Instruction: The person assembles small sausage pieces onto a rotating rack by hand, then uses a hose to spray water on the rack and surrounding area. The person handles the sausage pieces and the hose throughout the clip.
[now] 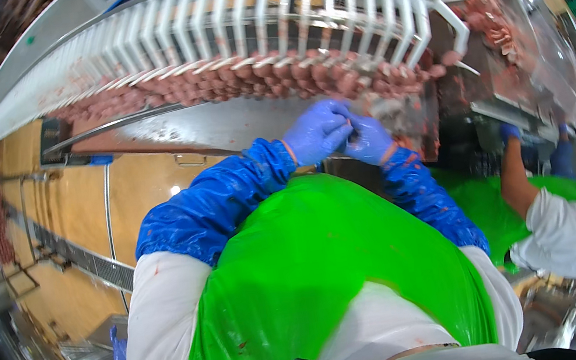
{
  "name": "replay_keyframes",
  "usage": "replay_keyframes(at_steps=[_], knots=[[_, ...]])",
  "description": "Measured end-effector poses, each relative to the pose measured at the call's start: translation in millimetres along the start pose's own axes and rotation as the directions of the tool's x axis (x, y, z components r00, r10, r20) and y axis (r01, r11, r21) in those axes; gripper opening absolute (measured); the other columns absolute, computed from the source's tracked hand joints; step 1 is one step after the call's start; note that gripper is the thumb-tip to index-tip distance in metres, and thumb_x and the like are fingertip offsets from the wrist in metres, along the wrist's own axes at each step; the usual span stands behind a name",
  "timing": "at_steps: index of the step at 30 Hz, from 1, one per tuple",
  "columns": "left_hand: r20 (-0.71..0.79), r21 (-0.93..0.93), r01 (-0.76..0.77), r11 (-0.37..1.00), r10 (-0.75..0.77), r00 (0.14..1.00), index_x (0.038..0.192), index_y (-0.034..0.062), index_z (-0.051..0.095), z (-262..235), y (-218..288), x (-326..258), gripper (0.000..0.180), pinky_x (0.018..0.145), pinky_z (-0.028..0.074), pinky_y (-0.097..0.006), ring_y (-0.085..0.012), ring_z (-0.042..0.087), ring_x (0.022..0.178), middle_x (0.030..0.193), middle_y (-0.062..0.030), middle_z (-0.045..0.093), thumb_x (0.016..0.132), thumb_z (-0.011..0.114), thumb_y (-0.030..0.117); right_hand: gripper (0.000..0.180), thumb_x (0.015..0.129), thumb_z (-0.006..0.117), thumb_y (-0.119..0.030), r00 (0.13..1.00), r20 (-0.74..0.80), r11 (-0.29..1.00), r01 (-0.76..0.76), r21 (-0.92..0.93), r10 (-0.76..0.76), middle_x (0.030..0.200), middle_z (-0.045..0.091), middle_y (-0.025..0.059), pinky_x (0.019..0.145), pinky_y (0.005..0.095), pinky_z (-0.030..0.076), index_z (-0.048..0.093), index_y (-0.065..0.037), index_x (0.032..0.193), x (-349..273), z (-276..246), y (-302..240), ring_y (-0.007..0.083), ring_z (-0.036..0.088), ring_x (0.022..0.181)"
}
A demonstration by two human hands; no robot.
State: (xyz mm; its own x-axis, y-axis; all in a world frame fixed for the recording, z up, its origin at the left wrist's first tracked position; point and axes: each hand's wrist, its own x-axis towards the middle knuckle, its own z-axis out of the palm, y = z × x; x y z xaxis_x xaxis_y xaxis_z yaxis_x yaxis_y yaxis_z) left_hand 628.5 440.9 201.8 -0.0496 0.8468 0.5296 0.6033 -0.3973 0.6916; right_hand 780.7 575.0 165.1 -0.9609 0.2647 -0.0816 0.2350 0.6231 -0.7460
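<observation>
My left hand (318, 132) and my right hand (369, 139), both in blue-violet gloves, meet in front of my chest. Their fingers are curled in and pressed together at the tips. Whatever they may pinch is too small or hidden to make out. Just beyond them, a long row of pink sausage links (273, 78) hangs from white hooks (202, 25) on a curved rail. Under the links lies a wet metal tray (169, 132), its near edge close to my left hand.
On the right, a metal table (542, 60) bears a heap of reddish meat pieces (492, 23). A co-worker in a white sleeve (560, 232) and green apron stands there. Another person's gloved hand (118, 347) shows at lower left. Tan floor (147, 182) with a drain grate (79, 252) lies left.
</observation>
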Motion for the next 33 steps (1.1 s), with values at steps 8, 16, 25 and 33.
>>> replay_keyframes(at_steps=[8, 16, 25, 33], knots=[[0.533, -0.238, 0.529, 0.815, -0.346, 0.773, 0.109, 0.002, 0.061, -24, -12, 5, 0.031, 0.085, 0.046, -0.033, -0.0187, 0.057, 0.098, 0.098, -0.0098, 0.062, 0.086, 0.064, 0.024, 0.015, 0.086, 0.063, -0.015, 0.955, 0.227, 0.398, -0.135, 0.907, -0.193, 0.093, 0.062, 0.0057, 0.086, 0.0302, 0.046, 0.06, -0.002, 0.093, -17, -56, -35, 0.0162, 0.06, 0.091], [0.705, -0.266, 0.732, 0.627, -0.392, 0.591, 0.094, -0.0006, 0.062, -33, -15, -1, 0.018, 0.066, 0.045, -0.03, -0.012, 0.054, 0.073, 0.082, -0.0044, 0.059, 0.09, 0.055, 0.015, 0.02, 0.086, 0.05, -0.021, 0.996, 0.016, 0.983, -0.079, -0.166, 0.083, 0.093, 0.063, 0.0166, 0.075, 0.0419, 0.05, 0.062, -0.012, 0.1, -12, 1, -24, 0.036, 0.062, 0.084], [0.329, -0.718, 0.638, 0.279, -0.672, 0.664, 0.096, -0.0046, 0.062, -56, 10, -34, 0.03, 0.067, 0.046, -0.027, -0.0165, 0.056, 0.09, 0.135, -0.0132, 0.05, 0.087, 0.048, 0.021, 0.017, 0.087, 0.05, -0.016, 0.953, -0.223, 0.952, 0.143, -0.271, -0.207, 0.097, 0.063, 0.0189, 0.079, 0.0416, 0.049, 0.061, -0.004, 0.092, 51, -2, 88, 0.0342, 0.062, 0.091], [0.637, -0.326, 0.878, 0.351, -0.604, 0.479, 0.089, 0.0046, 0.062, -79, 0, -47, 0.029, 0.055, 0.045, -0.025, -0.0126, 0.056, 0.06, 0.076, -0.0055, 0.063, 0.095, 0.048, 0.03, 0.024, 0.094, 0.042, -0.016, 0.996, 0.017, 0.943, 0.087, -0.322, -0.086, 0.108, 0.061, 0.0207, 0.081, 0.0394, 0.049, 0.059, -0.005, 0.106, 124, 47, 79, 0.0335, 0.061, 0.097]])
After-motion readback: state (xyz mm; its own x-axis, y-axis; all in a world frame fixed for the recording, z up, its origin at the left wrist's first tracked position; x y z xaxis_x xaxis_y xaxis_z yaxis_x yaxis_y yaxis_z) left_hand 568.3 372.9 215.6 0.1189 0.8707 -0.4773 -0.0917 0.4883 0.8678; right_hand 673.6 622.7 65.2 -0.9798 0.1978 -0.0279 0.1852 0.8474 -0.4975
